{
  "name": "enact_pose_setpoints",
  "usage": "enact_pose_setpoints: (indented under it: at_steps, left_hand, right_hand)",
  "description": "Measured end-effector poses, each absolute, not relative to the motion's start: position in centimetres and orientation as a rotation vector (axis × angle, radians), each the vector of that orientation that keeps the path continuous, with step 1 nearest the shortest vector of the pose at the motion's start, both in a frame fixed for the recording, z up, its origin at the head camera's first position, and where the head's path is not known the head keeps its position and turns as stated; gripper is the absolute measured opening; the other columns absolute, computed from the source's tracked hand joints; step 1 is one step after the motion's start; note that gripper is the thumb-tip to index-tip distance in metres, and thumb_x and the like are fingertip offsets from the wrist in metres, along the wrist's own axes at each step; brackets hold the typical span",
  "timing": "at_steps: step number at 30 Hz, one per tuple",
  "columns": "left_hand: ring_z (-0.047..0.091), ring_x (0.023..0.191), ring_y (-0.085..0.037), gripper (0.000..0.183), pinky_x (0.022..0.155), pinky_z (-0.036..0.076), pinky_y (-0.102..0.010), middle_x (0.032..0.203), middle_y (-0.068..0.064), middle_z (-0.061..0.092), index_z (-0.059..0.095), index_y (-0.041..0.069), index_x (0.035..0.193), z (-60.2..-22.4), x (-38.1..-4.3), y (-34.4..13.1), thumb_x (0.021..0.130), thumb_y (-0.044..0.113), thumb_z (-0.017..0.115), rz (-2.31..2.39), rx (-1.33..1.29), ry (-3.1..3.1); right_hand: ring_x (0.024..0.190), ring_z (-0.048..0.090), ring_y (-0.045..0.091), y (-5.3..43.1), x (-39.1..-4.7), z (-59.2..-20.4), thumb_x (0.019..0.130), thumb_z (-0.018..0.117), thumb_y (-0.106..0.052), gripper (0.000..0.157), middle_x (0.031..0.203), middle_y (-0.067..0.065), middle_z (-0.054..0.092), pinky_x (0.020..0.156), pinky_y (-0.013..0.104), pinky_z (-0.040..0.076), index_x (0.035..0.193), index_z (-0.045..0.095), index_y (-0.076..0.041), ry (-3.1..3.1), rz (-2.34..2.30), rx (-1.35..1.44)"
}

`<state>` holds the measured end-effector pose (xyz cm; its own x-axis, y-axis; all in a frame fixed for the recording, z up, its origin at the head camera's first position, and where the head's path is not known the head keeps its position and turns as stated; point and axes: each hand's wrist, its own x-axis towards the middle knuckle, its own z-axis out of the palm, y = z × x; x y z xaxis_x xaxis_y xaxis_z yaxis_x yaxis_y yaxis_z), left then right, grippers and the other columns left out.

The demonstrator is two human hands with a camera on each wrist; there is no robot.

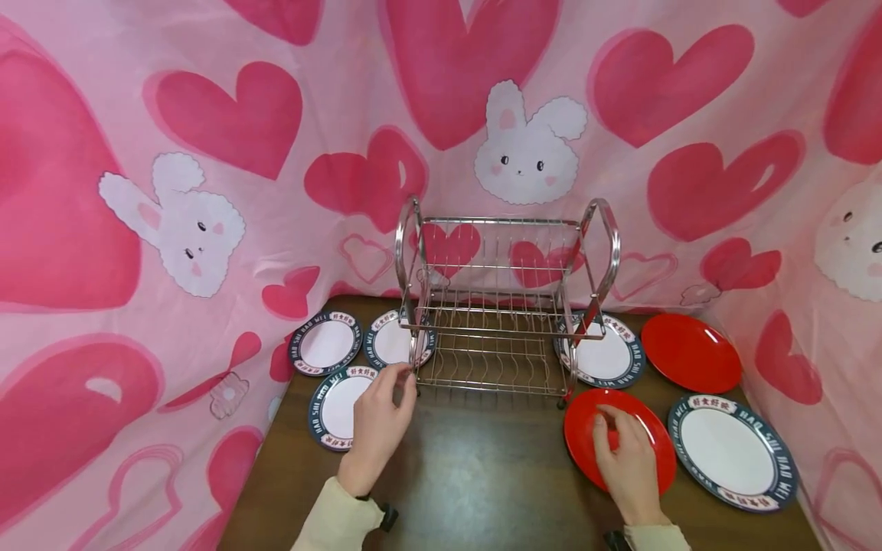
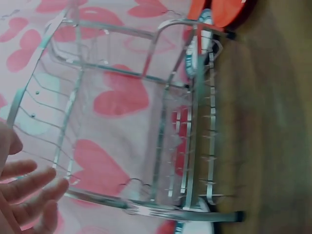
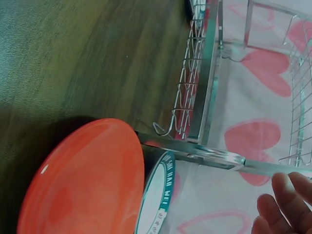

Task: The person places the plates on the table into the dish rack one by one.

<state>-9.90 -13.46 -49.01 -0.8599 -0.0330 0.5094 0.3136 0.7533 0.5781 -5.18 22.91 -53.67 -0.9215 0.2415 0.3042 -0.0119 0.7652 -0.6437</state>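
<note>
In the head view my left hand (image 1: 382, 421) hovers in front of the rack's left side, partly over a white plate with a dark patterned rim (image 1: 340, 409). Its fingers are loosely bent and nothing is in them. My right hand (image 1: 628, 459) is over the near red plate (image 1: 582, 440), fingers relaxed and holding nothing; whether it touches the plate I cannot tell. Between and beyond the hands stands a two-tier metal dish rack (image 1: 496, 331) whose slots hold no plates. In the wrist views, the left fingers (image 2: 36, 192) and right fingers (image 3: 287, 202) appear near the rack's frame.
Two more rimmed plates, one far left (image 1: 325, 344) and one (image 1: 393, 340) by the rack, lie flat. To the right are another rimmed plate (image 1: 602, 352), a far red plate (image 1: 691, 353) and a large rimmed plate (image 1: 730, 451). Pink heart-patterned cloth (image 1: 331, 99) surrounds the wooden table (image 1: 468, 467).
</note>
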Motion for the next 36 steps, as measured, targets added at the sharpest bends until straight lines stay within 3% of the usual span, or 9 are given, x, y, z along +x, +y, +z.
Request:
enact_pose_setpoints:
  at_steps: [3, 5, 10, 18, 31, 36]
  left_hand:
    - [0.063, 0.065, -0.013, 0.005, 0.055, 0.047, -0.03, 0.079, 0.0, 0.068, 0.068, 0.01, 0.101, -47.9, -11.1, -13.6, 0.1, 0.015, 0.066, -0.931, -0.196, -2.394]
    - [0.058, 0.059, -0.014, 0.008, 0.052, 0.042, -0.03, 0.071, 0.0, 0.063, 0.066, 0.009, 0.097, -47.2, -11.9, -13.7, 0.101, 0.016, 0.064, -0.917, -0.191, -2.359]
    - [0.06, 0.056, -0.019, 0.015, 0.05, 0.041, -0.033, 0.068, -0.003, 0.065, 0.067, 0.007, 0.1, -45.8, -13.5, -14.0, 0.103, 0.02, 0.059, -0.894, -0.205, -2.324]
    - [0.058, 0.052, -0.026, 0.025, 0.048, 0.04, -0.041, 0.065, -0.006, 0.065, 0.069, 0.005, 0.098, -44.1, -15.5, -14.6, 0.105, 0.024, 0.054, -0.822, -0.183, -2.303]
    - [0.054, 0.05, -0.026, 0.03, 0.046, 0.038, -0.039, 0.065, -0.006, 0.065, 0.07, 0.006, 0.089, -42.9, -17.0, -14.1, 0.104, 0.028, 0.056, -0.821, -0.168, -2.384]
    - [0.049, 0.049, -0.024, 0.033, 0.046, 0.033, -0.036, 0.06, -0.003, 0.057, 0.066, 0.007, 0.082, -42.7, -17.1, -13.8, 0.105, 0.029, 0.055, -0.822, -0.133, -2.419]
  right_hand:
    - [0.09, 0.064, 0.032, 23.0, -5.0, -54.0, 0.1, 0.063, -0.013, 0.022, 0.109, 0.019, 0.072, 0.081, 0.056, 0.055, 0.117, 0.066, -0.001, -2.625, 0.936, -0.228]
    - [0.082, 0.064, 0.03, 23.3, -5.0, -54.3, 0.099, 0.063, -0.013, 0.018, 0.1, 0.016, 0.072, 0.075, 0.053, 0.055, 0.112, 0.067, -0.001, -2.635, 0.912, -0.232]
    - [0.072, 0.06, 0.026, 24.2, -4.7, -55.1, 0.098, 0.064, -0.015, 0.013, 0.086, 0.01, 0.069, 0.069, 0.049, 0.053, 0.105, 0.067, -0.004, -2.671, 0.846, -0.265]
    - [0.067, 0.056, 0.025, 25.3, -4.4, -55.1, 0.101, 0.059, -0.022, 0.018, 0.072, 0.004, 0.062, 0.067, 0.044, 0.05, 0.103, 0.067, -0.006, -2.8, 0.88, -0.344]
    - [0.066, 0.055, 0.027, 28.8, -3.4, -56.4, 0.106, 0.046, -0.032, 0.034, 0.067, 0.004, 0.054, 0.06, 0.04, 0.04, 0.1, 0.064, -0.004, -2.919, 0.874, -0.613]
    - [0.065, 0.055, 0.028, 30.4, -2.7, -57.7, 0.106, 0.042, -0.04, 0.039, 0.068, 0.005, 0.056, 0.059, 0.041, 0.038, 0.091, 0.057, -0.008, -2.945, 0.862, -0.72]
